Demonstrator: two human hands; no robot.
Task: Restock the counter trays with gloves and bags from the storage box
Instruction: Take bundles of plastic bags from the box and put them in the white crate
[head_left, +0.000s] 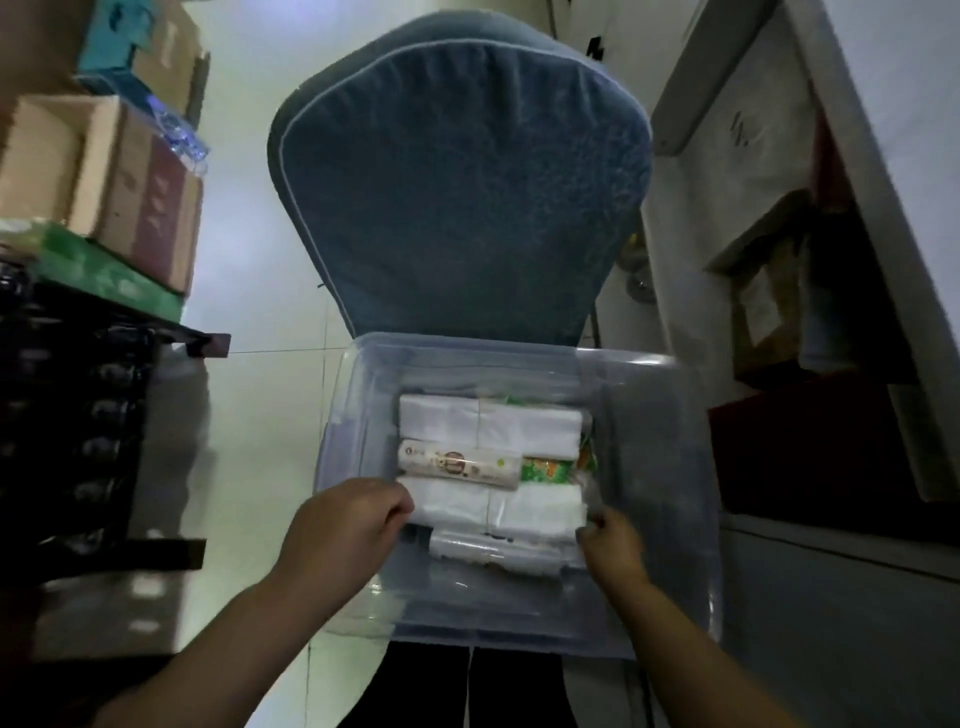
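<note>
A clear plastic storage box (670, 467) sits on a blue chair (462, 197) right in front of me. Inside lie white folded packs of bags (488, 423), a printed roll (460, 464), a green and orange packet (553, 470) and a clear wrapped bundle (493, 551). Both my hands reach into the box. My left hand (340, 530) pinches the left end of a white pack (493, 506), and my right hand (610, 540) pinches its right end. The lower layers in the box are hidden.
Cardboard boxes (119, 197) and a green pack (98, 270) are stacked on a dark shelf (78, 415) to the left. A white cabinet (857, 364) with an open door (727, 67) stands close on the right. Pale tiled floor (260, 415) shows between shelf and chair.
</note>
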